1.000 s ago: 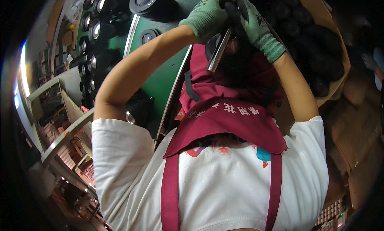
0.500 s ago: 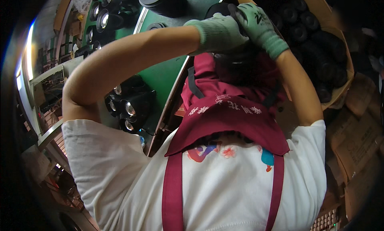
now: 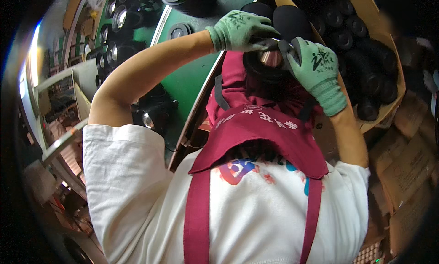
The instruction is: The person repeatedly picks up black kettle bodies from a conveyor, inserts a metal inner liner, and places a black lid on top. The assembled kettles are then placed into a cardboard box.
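Bringing both gloved hands close together, we have our left hand (image 3: 242, 31) and right hand (image 3: 314, 65) just above a dark round piece with a shiny coppery middle (image 3: 270, 59), which sits over our maroon apron (image 3: 258, 138), just outside the right edge of the green table (image 3: 194, 83). Our left fingers are bent together, tips toward a thin bright glint; our right thumb and forefinger curl in near it. Dark fingertips blend with the black piece, so we cannot tell whether either hand grips anything. Past our hands, a rounded black cover (image 3: 292, 24) stands near the left edge of the cardboard box (image 3: 366, 17), which holds many black cylinders (image 3: 375, 56). On the table, a flat black disc (image 3: 179, 31) lies between the pale strip (image 3: 161, 26) and the right edge; black lens units (image 3: 122, 18) crowd left of the strip.
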### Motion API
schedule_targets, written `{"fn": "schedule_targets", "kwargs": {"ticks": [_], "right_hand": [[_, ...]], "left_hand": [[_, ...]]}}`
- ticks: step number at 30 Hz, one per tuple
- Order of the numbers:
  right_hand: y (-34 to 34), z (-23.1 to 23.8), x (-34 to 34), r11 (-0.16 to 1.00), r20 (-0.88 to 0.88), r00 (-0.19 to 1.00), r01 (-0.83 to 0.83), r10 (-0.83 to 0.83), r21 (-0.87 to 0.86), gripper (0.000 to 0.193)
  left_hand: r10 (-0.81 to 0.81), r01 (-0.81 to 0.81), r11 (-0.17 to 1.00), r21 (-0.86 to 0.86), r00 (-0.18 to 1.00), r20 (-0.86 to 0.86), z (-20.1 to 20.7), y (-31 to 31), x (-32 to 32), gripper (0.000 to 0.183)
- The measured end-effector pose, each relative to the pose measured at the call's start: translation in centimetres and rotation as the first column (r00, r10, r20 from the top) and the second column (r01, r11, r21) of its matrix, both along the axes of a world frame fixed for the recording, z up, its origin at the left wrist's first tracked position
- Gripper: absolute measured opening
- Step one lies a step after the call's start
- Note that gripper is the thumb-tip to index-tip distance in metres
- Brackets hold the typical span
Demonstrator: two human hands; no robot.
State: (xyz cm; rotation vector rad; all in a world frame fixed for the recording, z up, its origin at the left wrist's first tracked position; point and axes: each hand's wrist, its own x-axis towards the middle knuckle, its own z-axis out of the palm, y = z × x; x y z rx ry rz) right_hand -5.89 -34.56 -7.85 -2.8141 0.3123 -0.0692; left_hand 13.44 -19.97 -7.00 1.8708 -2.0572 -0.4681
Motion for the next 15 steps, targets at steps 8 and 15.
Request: {"fn": "schedule_targets", "kwargs": {"ticks": [8, 15], "right_hand": [[-8.6, 1.4, 6.4, 0.361, -0.543, 0.474, 0.424, 0.693, 0.831, 0.031], [-4.3, -0.4, 5.9, 0.035, -0.576, 0.367, 0.823, 0.731, 0.568, 0.012]], "left_hand": [[-0.073, 0.082, 0.949, 0.305, 0.996, -0.040, 2.7, -2.9, -1.0, 0.035], [0.084, -0.047, 0.991, 0.127, 0.950, -0.301, 0.0, -1.0, 0.2, 0.041]]}}
